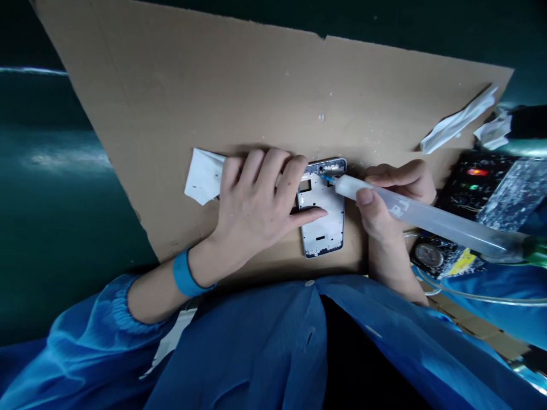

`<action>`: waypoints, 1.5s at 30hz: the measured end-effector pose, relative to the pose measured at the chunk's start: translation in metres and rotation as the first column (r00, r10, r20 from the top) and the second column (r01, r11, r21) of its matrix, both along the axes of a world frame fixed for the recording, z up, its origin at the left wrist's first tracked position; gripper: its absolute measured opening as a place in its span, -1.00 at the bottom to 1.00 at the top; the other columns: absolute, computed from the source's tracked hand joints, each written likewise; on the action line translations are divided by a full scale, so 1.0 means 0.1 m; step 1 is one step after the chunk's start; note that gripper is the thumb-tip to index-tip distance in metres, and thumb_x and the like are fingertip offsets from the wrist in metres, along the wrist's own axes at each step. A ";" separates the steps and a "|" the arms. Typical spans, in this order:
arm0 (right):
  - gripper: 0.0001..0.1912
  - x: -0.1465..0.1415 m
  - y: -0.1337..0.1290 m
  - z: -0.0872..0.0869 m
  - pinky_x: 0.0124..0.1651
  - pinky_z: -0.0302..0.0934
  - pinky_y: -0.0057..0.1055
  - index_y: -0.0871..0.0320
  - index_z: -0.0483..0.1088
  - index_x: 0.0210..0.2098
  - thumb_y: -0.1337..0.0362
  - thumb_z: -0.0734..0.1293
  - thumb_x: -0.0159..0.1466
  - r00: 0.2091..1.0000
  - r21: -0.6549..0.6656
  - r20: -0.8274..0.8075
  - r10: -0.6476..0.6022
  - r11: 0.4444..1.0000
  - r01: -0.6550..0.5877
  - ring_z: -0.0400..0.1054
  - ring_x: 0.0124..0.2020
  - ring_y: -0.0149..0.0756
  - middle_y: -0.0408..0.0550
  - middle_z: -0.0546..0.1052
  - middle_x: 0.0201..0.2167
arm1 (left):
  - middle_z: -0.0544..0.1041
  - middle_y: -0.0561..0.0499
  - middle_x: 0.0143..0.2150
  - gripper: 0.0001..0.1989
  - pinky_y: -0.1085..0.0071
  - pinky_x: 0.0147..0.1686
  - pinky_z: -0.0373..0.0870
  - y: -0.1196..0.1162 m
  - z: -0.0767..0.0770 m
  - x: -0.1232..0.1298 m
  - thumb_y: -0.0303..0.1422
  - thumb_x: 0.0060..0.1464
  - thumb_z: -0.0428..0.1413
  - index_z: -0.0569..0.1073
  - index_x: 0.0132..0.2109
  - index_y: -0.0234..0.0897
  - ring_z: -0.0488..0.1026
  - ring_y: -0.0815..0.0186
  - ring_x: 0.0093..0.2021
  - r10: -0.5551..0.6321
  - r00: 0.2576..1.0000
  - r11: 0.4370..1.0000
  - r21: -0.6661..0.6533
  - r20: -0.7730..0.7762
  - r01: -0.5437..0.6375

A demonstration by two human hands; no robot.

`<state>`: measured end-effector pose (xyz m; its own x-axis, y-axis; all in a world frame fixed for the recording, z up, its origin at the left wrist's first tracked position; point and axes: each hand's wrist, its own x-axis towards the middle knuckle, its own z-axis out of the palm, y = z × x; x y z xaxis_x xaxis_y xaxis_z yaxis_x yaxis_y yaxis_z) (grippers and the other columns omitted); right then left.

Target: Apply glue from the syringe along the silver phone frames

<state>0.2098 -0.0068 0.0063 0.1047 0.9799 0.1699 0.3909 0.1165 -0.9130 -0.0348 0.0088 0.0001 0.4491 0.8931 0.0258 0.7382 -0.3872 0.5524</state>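
Note:
A phone frame (323,228) with a pale inner plate and dark rim lies on the cardboard (239,80). My left hand (260,199) rests across its left side, the thumb on the plate and the fingertips by the upper left edge. A white paper piece (203,175) sticks out from under the fingers of that hand; what else is beneath them is hidden. My right hand (391,196) grips a translucent syringe (431,219) between thumb and fingers. The syringe's blue needle tip points at the top part of the frame, touching it or just above; I cannot tell which.
On the right stand a dark control box (464,182) with red and green lights and a round gauge (429,255). Clear tubing (482,297) runs below them. Crumpled white paper (459,119) lies at the cardboard's upper right. The green table (47,199) shows at left.

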 end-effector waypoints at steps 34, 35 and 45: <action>-0.50 -0.01 0.02 -0.01 -0.54 0.08 -0.31 -0.04 0.35 -0.24 -0.23 0.57 0.39 0.994 0.012 0.104 -0.025 1.000 0.024 0.27 -0.55 -0.37 -0.25 0.50 -0.41 | 0.59 -0.28 0.22 -0.26 -0.20 0.31 0.35 0.00 0.01 0.00 0.32 0.40 0.26 0.50 0.34 -0.19 0.55 -0.34 0.29 -0.009 1.000 1.000 -0.019 -0.015 0.009; -0.49 -0.01 0.02 -0.02 -0.54 0.07 -0.32 -0.04 0.35 -0.25 -0.23 0.58 0.38 0.994 0.019 0.109 -0.029 0.999 0.027 0.26 -0.55 -0.37 -0.25 0.49 -0.41 | 0.59 -0.28 0.22 -0.25 -0.20 0.31 0.35 0.00 0.01 0.00 0.32 0.40 0.26 0.50 0.34 -0.18 0.54 -0.34 0.30 -0.012 1.000 0.999 -0.029 -0.015 0.011; -0.53 0.04 -0.02 -0.04 -0.56 0.16 -0.30 -0.08 0.40 -0.21 -0.23 0.60 0.36 0.990 0.009 0.133 -0.039 0.999 0.038 0.25 -0.55 -0.35 -0.24 0.51 -0.38 | 0.59 -0.32 0.25 -0.25 -0.20 0.28 0.36 0.02 0.04 0.00 0.30 0.39 0.28 0.52 0.37 -0.19 0.55 -0.38 0.28 -0.014 1.000 0.997 -0.074 -0.004 0.014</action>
